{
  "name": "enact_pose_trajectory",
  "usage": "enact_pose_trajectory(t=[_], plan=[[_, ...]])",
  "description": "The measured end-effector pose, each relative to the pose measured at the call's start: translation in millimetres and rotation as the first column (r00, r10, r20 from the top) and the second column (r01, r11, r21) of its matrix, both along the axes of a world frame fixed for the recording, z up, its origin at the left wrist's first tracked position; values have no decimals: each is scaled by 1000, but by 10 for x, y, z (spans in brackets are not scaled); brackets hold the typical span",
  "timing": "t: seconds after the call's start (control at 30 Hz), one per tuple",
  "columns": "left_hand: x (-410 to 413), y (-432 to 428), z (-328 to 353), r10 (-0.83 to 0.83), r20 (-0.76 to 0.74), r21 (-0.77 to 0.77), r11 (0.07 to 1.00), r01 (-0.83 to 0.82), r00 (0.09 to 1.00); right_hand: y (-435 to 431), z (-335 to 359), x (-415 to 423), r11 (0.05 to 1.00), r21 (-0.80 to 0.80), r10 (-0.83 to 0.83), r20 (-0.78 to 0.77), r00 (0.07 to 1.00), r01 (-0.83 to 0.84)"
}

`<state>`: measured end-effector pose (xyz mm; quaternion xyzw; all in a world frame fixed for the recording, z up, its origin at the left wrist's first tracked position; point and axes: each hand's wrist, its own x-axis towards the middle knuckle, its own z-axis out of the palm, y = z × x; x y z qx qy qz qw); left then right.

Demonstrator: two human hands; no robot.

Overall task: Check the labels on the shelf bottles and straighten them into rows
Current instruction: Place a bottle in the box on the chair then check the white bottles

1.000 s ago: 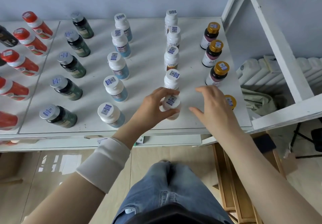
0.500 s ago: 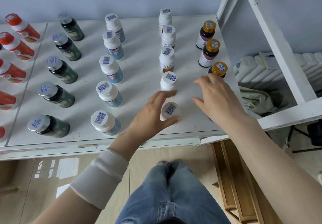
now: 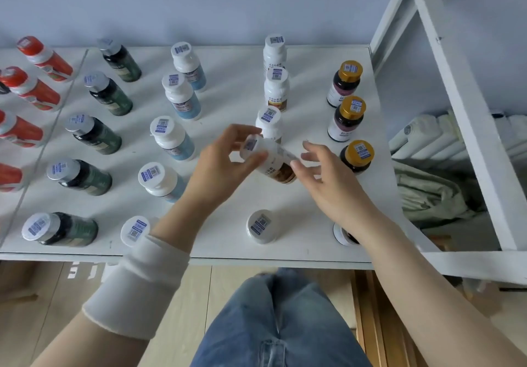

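Observation:
My left hand (image 3: pixel 221 167) grips a white bottle (image 3: pixel 271 161) by its cap end and holds it tilted above the white shelf (image 3: pixel 302 212). The brown label faces up and to the right. My right hand (image 3: pixel 333 184) is beside the bottle's base with fingers spread, its thumb tip touching the label. Behind the held bottle, three white bottles (image 3: pixel 269 122) stand in a column, and one more white-capped bottle (image 3: pixel 261 227) stands near the front edge.
Gold-capped dark bottles (image 3: pixel 353 110) form a column on the right, one partly hidden under my right wrist (image 3: pixel 343 234). Blue-labelled bottles (image 3: pixel 168 135), green bottles (image 3: pixel 91 132) and red bottles (image 3: pixel 34 90) stand in columns to the left. The white shelf frame (image 3: pixel 462 115) and a green cloth (image 3: pixel 427 195) lie right.
My left hand has lifted the fourth white bottle off the shelf and tipped it over. My right hand has come in from the gold-capped bottles to its base. The camera has moved closer.

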<state>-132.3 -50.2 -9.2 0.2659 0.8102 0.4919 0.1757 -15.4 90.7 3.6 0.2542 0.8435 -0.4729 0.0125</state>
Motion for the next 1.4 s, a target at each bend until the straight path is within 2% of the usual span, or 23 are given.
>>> enact_pose_trajectory(t=[0.03, 0.1, 0.13, 0.17, 0.33, 0.4, 0.47, 0.53, 0.6, 0.7, 0.8, 0.97, 1.0, 1.07, 1.13, 1.2, 1.27, 1.4], plan=[[24, -30, 68, -23, 151, 154, 988, -1, 988, -5, 16, -15, 976, -214, -34, -15, 999, 30], [87, -89, 153, -126, 340, 380, 925, -14, 932, -12, 50, -6, 833, -552, -86, -66, 994, 35], [107, -107, 170, -155, 378, 422, 906, -21, 913, -10, 68, 18, 764, -644, -107, -100, 989, 17], [123, -113, 178, -165, 398, 428, 903, -24, 902, -2, 81, 36, 734, -679, -116, -145, 983, -14], [130, -104, 232, -117, 402, 407, 911, -63, 908, -60, 86, 59, 839, -537, -115, -332, 936, -88], [103, -133, 263, -135, 365, 440, 897, -43, 921, -95, 91, 51, 809, -584, -169, -342, 924, -69], [76, -179, 273, -196, 326, 472, 881, 20, 925, -108, 127, 42, 701, -713, -255, -251, 934, 0], [61, -212, 264, -263, 317, 483, 872, 83, 911, -106, 131, 56, 617, -787, -259, -202, 944, 1], [65, -207, 245, -288, 339, 469, 877, 105, 896, -134, 108, 79, 667, -745, -241, -233, 942, -14], [77, -154, 229, -217, 395, 447, 894, 20, 893, -182, 74, 87, 760, -650, -270, -342, 900, -19], [69, -111, 238, -206, 440, 496, 867, -45, 874, -214, 76, 81, 763, -646, -307, -399, 864, -27], [55, -88, 239, -271, 529, 597, 792, -126, 804, -208, 78, 127, 716, -698, -380, -368, 848, 18], [63, -80, 224, -288, 563, 601, 786, -145, 775, -216, 83, 129, 732, -680, -384, -384, 839, 24], [80, -59, 185, -312, 648, 577, 797, -180, 694, -254, 123, 107, 826, -556, -386, -449, 806, 86], [89, -30, 174, -309, 745, 516, 828, -218, 591, -297, 188, 44, 939, -278, -329, -548, 769, 203], [74, 10, 177, -288, 782, 479, 845, -237, 552, -311, 192, -12, 961, 82, -155, -635, 757, 266], [38, 56, 207, -266, 762, 490, 832, -258, 590, -322, 120, -22, 912, 315, -1, -642, 767, 264], [-82, 126, 278, -212, 641, 490, 853, -181, 738, -352, 22, -20, 871, 404, 31, -616, 787, 281]])
